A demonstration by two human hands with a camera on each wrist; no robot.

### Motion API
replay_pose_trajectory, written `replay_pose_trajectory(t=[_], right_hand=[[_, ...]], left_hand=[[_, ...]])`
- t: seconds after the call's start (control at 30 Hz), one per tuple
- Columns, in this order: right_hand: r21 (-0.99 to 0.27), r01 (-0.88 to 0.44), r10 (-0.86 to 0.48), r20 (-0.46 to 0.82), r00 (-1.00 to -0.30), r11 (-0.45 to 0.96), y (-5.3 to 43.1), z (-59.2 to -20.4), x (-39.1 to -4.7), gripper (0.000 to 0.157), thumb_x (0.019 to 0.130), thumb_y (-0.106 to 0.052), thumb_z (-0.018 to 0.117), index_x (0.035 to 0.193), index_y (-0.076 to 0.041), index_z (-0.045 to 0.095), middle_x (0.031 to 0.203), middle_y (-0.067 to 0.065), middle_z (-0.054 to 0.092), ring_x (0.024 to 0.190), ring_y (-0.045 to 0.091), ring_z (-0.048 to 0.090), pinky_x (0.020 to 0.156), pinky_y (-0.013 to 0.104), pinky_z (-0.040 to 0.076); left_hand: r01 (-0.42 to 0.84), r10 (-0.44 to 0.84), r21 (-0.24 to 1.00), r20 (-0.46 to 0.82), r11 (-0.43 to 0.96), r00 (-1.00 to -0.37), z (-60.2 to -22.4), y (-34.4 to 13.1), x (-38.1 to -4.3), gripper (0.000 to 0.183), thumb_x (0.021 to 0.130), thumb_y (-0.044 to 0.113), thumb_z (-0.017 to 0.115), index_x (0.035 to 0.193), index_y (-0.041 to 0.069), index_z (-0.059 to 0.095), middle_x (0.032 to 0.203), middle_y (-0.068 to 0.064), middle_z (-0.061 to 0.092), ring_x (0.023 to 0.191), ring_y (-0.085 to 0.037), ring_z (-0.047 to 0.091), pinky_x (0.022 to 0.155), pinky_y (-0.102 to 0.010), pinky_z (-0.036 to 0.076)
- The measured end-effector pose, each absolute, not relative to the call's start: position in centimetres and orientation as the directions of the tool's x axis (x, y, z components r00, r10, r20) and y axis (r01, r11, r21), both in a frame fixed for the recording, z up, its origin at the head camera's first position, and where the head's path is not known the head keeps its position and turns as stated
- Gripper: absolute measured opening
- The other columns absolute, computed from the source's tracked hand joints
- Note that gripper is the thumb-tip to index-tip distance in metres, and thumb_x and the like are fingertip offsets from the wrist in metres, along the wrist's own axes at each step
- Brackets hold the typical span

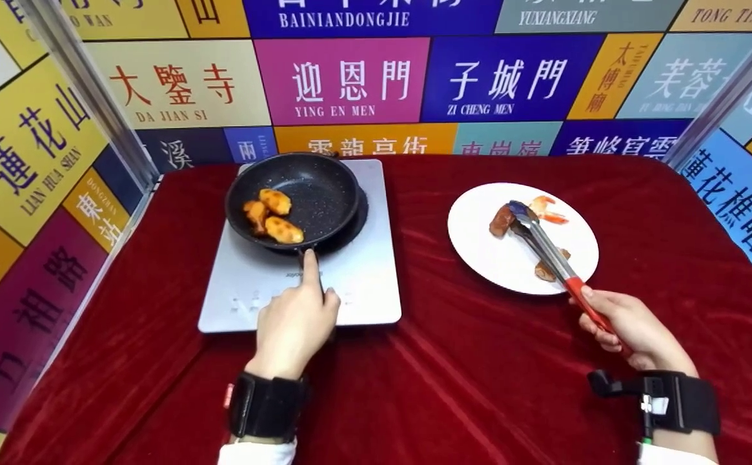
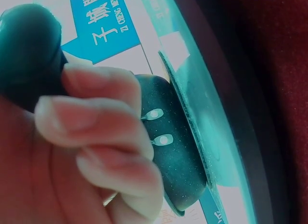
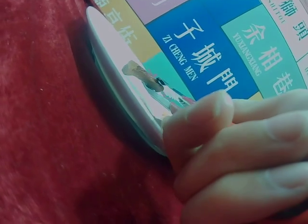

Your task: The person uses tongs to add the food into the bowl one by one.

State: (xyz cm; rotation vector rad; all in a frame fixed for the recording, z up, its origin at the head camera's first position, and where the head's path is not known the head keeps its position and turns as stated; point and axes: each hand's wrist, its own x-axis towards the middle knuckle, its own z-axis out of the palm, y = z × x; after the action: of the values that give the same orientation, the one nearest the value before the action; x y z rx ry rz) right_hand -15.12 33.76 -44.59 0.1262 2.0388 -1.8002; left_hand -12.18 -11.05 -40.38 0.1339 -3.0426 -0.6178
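My left hand [image 1: 295, 323] grips the handle of a black frying pan [image 1: 324, 194], its index finger stretched along the handle toward the rim. Several browned chicken wings [image 1: 283, 230] lie at the pan's left side. In the left wrist view, curled fingers [image 2: 96, 118] wrap the dark handle [image 2: 29, 51]. My right hand [image 1: 634, 326] holds red-handled metal tongs [image 1: 547, 245] over a white plate [image 1: 472, 258]. The tong tips overlap a brown meat piece [image 1: 499, 223] in the head view. Beside them lie a shrimp [image 1: 547, 210] and another brown piece [image 1: 545, 271].
Under the pan sits a silver induction cooktop [image 1: 369, 284], left of the plate. A wrinkled dark red cloth [image 1: 427, 387] covers the table. Colourful printed panels [image 1: 343, 84] stand along the back and both sides, with metal posts at the corners.
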Motion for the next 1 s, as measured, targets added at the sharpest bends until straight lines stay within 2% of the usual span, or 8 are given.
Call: replay_pose_trajectory(t=[0.23, 0.47, 0.73, 1.0], right_hand=[[-0.943, 0.319, -0.260, -0.333, -0.906, 0.095, 33.0, -44.8, -15.2, 0.041, 0.094, -0.031, 0.042, 0.104, 0.009, 0.042, 0.061, 0.001, 0.048, 0.040, 0.005, 0.035, 0.037, 0.016, 0.028], [-0.946, 0.319, -0.287, -0.321, -0.902, 0.056, 31.4, -45.0, -15.5, 0.044, 0.094, -0.030, 0.042, 0.110, 0.011, 0.041, 0.059, 0.001, 0.046, 0.038, 0.004, 0.032, 0.037, 0.016, 0.026], [-0.944, 0.319, -0.420, -0.255, -0.871, -0.089, 29.9, -45.1, -15.8, 0.034, 0.097, -0.024, 0.036, 0.106, 0.008, 0.042, 0.056, 0.001, 0.044, 0.038, 0.006, 0.028, 0.036, 0.019, 0.019], [-0.944, 0.311, -0.408, -0.240, -0.881, -0.116, 27.2, -44.3, -15.8, 0.036, 0.095, -0.027, 0.040, 0.109, 0.006, 0.046, 0.056, 0.001, 0.042, 0.037, 0.005, 0.028, 0.035, 0.019, 0.021]], left_hand=[[-0.063, -0.091, 0.388, 0.053, 0.919, -0.994, -40.5, -11.1, -12.1, 0.065, 0.088, 0.035, 0.041, 0.143, 0.011, 0.018, 0.052, -0.004, 0.049, 0.044, -0.021, 0.047, 0.041, -0.035, 0.034], [-0.065, -0.092, 0.385, 0.051, 0.921, -0.994, -40.5, -11.1, -12.1, 0.065, 0.088, 0.035, 0.041, 0.144, 0.011, 0.017, 0.051, -0.003, 0.048, 0.043, -0.020, 0.045, 0.040, -0.035, 0.033], [-0.068, -0.089, 0.387, 0.037, 0.919, -0.995, -40.4, -11.0, -12.2, 0.065, 0.088, 0.035, 0.041, 0.144, 0.011, 0.016, 0.051, -0.003, 0.048, 0.042, -0.020, 0.045, 0.041, -0.034, 0.033], [-0.072, -0.091, 0.391, 0.031, 0.918, -0.995, -40.3, -11.1, -12.1, 0.065, 0.088, 0.035, 0.040, 0.144, 0.012, 0.016, 0.051, -0.003, 0.047, 0.042, -0.020, 0.045, 0.041, -0.034, 0.033]])
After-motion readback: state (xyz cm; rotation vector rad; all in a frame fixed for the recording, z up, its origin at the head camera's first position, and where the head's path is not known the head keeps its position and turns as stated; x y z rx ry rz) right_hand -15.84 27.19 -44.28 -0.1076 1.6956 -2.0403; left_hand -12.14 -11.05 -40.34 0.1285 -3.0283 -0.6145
